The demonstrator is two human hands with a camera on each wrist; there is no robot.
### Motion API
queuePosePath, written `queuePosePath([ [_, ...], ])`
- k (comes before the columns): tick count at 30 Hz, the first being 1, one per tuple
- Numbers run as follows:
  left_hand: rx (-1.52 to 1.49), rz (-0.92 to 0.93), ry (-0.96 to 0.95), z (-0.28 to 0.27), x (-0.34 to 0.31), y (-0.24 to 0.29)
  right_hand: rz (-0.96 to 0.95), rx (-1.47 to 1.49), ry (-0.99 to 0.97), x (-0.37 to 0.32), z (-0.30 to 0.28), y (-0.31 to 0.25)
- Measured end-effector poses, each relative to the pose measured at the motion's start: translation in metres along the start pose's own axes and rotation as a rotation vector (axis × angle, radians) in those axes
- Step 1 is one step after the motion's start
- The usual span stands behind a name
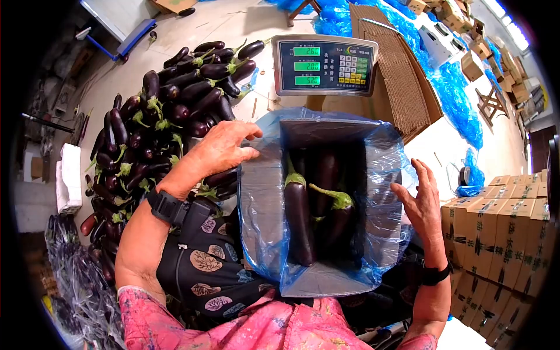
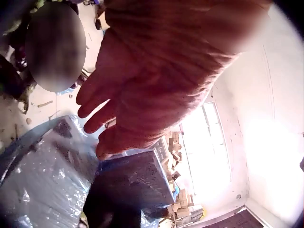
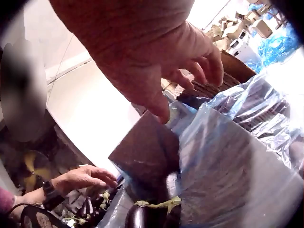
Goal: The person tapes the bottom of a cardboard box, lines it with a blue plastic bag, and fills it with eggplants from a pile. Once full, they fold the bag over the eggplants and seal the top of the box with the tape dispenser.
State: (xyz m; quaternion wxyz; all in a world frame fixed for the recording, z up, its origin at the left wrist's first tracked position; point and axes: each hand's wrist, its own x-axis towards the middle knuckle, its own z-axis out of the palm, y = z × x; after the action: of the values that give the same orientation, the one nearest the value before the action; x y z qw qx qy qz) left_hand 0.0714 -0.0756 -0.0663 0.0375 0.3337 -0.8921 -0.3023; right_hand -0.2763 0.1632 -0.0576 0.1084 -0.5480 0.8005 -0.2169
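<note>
- Pale floor, littered with scraps, spreads beyond the open box; sealed brown cartons are stacked right of it.
- Ahead of the box: a scale display, lit green; beside that, flattened ridged cardboard and crumpled blue film.
- Left of the box: a heap of glossy dark eggplants with green stems.
- The box is rectangular, flaps folded outward, lined with thin, wrinkled, bluish see-through plastic.
- Inside the box: smooth, long packed eggplants.
- Left hand: at the box's left flap, fingers loosely bent, grasping nothing; contact unclear.
- Right hand: by the right flap, fingers spread, released.
</note>
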Motion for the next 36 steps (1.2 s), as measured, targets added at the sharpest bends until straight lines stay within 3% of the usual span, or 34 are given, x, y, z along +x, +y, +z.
queuePosePath([
  [10, 0.014, -0.041, -0.043, 0.008, 0.003, -0.01, 0.17, 0.149, -0.183, -0.001, 0.021, 0.041],
  [14, -0.041, -0.096, -0.051, 0.012, 0.003, -0.015, 0.221, 0.323, -0.311, -0.003, 0.025, 0.027],
  [15, -0.057, -0.112, -0.059, 0.014, 0.004, -0.016, 0.166, 0.362, -0.3, -0.003, 0.024, 0.02],
  [18, -0.054, -0.096, 0.045, 0.037, 0.005, -0.025, 0.348, 0.574, -0.337, -0.004, 0.03, 0.025],
  [19, -0.077, -0.129, 0.037, 0.046, 0.005, -0.027, 0.292, 0.557, -0.301, -0.007, 0.026, 0.02],
  [22, -0.207, -0.273, 0.037, 0.05, 0.009, -0.025, 0.182, 0.536, -0.245, -0.019, 0.018, 0.011],
  [23, -0.398, -0.34, 0.078, 0.046, 0.012, -0.024, 0.19, 0.546, -0.246, -0.026, 0.016, 0.012],
  [24, -0.674, -0.327, 0.099, 0.047, 0.015, -0.026, 0.198, 0.554, -0.249, -0.036, 0.013, 0.013],
  [26, -0.758, -0.207, 0.071, 0.042, 0.021, -0.02, 0.27, 0.584, -0.29, -0.046, 0.004, 0.017],
  [28, -0.455, -0.149, 0.091, 0.047, 0.032, -0.024, 0.399, 0.628, -0.354, -0.054, -0.007, 0.022],
  [30, -0.147, -0.153, 0.127, 0.041, 0.052, -0.012, 0.413, 0.609, -0.388, -0.044, -0.016, 0.023],
  [32, -0.106, 0.047, 0.245, 0.037, 0.073, -0.012, 0.473, 0.598, -0.33, -0.02, -0.023, 0.012],
  [36, -0.375, -0.155, -0.218, 0.024, 0.099, -0.002, 0.298, 0.939, -0.198, 0.033, 0.006, 0.022],
])
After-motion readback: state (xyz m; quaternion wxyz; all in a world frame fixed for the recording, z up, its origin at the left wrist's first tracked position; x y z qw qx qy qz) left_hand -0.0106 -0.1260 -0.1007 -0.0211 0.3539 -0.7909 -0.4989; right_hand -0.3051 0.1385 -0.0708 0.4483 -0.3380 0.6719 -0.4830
